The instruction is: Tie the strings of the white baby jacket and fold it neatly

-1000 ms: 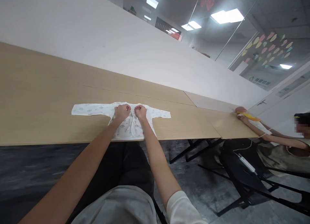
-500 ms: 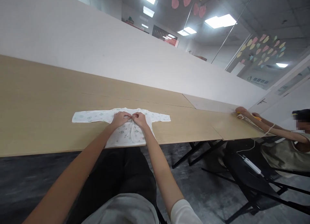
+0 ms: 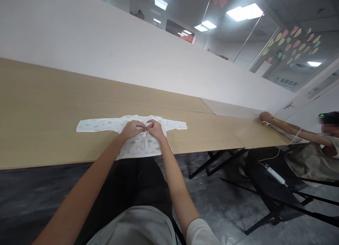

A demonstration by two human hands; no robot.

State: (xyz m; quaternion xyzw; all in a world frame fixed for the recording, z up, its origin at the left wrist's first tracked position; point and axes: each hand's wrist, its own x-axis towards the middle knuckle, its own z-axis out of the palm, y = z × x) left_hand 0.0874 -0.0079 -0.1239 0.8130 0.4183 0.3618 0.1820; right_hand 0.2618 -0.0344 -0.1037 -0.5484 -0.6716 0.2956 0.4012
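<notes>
A small white baby jacket (image 3: 137,146) with a pale printed pattern lies face up on the wooden table (image 3: 47,107), sleeves spread to both sides. Its lower hem reaches the table's near edge. My left hand (image 3: 131,129) pinches the jacket's front near the middle of the chest. Close beside it, my right hand (image 3: 155,128) pinches the same front edge, the fingertips of both hands almost meeting. What fastening, if any, lies between the fingertips is too small to make out.
To the right, another person's hands (image 3: 265,116) rest on the far end of the table. A black chair (image 3: 275,188) holds a white power strip (image 3: 275,175) with a cable. A low white partition (image 3: 111,61) runs along the table's back edge.
The view has shifted slightly. My fingers have moved a little on the jacket's front, still pinching it at the chest. The jacket lies in nearly the same place.
</notes>
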